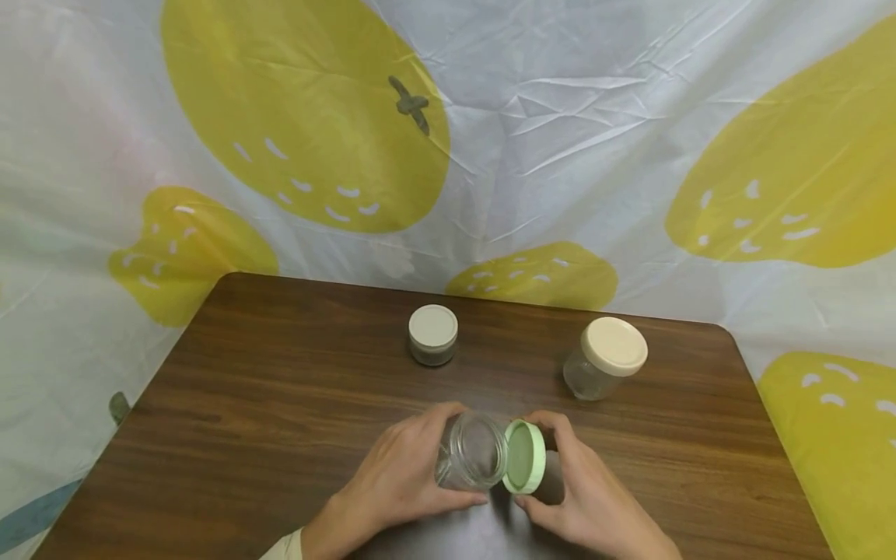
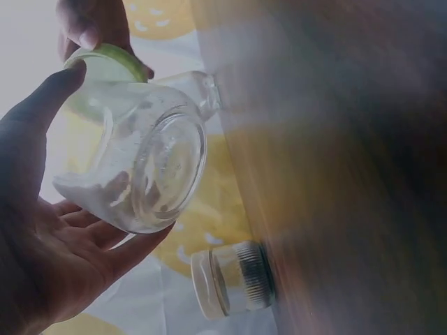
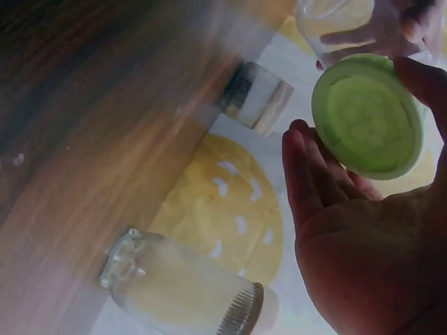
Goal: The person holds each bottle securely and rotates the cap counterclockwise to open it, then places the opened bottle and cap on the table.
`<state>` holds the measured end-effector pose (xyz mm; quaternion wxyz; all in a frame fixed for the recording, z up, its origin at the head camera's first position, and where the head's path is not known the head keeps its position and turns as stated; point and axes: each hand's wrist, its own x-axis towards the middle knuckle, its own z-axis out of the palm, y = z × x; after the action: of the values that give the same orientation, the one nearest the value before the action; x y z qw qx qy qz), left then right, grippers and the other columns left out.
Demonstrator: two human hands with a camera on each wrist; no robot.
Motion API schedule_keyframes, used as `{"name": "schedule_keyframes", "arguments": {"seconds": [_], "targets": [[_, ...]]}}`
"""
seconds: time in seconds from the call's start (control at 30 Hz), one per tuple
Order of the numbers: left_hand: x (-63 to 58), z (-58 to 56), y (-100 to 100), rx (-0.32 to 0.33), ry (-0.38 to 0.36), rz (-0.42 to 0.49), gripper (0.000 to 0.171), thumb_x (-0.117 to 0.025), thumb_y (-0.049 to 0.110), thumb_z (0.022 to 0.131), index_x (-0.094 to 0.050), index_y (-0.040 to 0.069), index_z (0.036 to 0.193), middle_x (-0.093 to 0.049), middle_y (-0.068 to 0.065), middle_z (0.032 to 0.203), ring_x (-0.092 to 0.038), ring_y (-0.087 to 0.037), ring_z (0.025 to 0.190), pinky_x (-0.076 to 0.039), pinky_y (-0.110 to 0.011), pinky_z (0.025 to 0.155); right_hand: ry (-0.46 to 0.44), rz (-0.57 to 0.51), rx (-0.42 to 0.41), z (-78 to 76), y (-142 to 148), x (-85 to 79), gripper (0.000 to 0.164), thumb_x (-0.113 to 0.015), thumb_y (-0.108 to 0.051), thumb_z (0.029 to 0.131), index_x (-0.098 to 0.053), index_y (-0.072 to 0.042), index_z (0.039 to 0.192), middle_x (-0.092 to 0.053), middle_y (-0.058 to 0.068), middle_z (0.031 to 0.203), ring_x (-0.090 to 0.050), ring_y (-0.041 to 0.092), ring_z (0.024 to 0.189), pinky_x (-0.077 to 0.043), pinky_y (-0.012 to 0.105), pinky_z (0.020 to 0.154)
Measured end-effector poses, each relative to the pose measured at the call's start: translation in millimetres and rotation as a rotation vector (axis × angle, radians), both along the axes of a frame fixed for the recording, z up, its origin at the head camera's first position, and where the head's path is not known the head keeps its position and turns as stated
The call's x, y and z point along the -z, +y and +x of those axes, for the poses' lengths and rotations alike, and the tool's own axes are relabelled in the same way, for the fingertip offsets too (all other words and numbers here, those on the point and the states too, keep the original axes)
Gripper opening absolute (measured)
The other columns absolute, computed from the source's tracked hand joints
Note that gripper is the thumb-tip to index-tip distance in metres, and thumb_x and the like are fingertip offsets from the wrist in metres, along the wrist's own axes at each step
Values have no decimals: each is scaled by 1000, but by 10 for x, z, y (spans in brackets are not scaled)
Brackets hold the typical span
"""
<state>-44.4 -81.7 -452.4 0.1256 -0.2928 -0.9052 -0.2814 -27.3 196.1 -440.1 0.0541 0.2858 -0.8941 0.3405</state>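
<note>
My left hand (image 1: 413,470) grips a clear glass jar (image 1: 479,451), its fingers and thumb round the sides and its open mouth tilted toward the right hand. In the left wrist view the jar (image 2: 150,160) shows its round base, and I see nothing inside it. A light green lid (image 1: 525,456) is pinched by its edge between the thumb and fingers of my right hand (image 1: 584,486). The lid is off the jar, tilted beside its mouth; whether the rims touch I cannot tell. The right wrist view shows the outer face of the lid (image 3: 368,118).
On the brown wooden table (image 1: 280,389) a small jar with a white lid (image 1: 432,334) stands beyond the hands. A taller glass jar with a cream lid (image 1: 605,356) stands to the right. Behind the table hangs a white cloth (image 1: 546,140) with yellow fruit prints.
</note>
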Motion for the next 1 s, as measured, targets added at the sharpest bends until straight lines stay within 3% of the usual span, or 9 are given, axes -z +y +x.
{"name": "schedule_keyframes", "arguments": {"seconds": [0.2,0.33,0.63,1.0], "targets": [[-15,-47,-15,-19,-57,35,102,-99,57,62,-51,15,141,-73,1,117,-72,-12,99,-62,-32,81,-25,65,54,-55,-26,34,82,-94,-39,77,-47,-18,141,-66,-16,131,-67,5,116,-60,40,95],[-14,-67,-6,-25,-101,48,100,-98,55,63,-50,16,142,-73,0,119,-71,-12,101,-62,-34,84,-16,98,75,-95,-39,51,81,-93,-41,79,-48,-18,142,-67,-15,130,-67,7,116,-60,40,94],[12,-115,34,-29,-173,129,99,-98,52,64,-48,16,141,-73,-6,120,-72,-16,101,-62,-37,85,-1,67,187,-150,-29,85,82,-93,-32,80,-48,-11,146,-66,-2,133,-69,11,107,-61,41,90],[72,-274,93,-65,-268,294,99,-101,40,62,-46,13,140,-70,-11,127,-72,-26,111,-59,-42,94,1,14,226,-259,32,142,84,-97,-16,72,-51,-5,142,-69,5,127,-72,16,94,-63,39,81]]}}
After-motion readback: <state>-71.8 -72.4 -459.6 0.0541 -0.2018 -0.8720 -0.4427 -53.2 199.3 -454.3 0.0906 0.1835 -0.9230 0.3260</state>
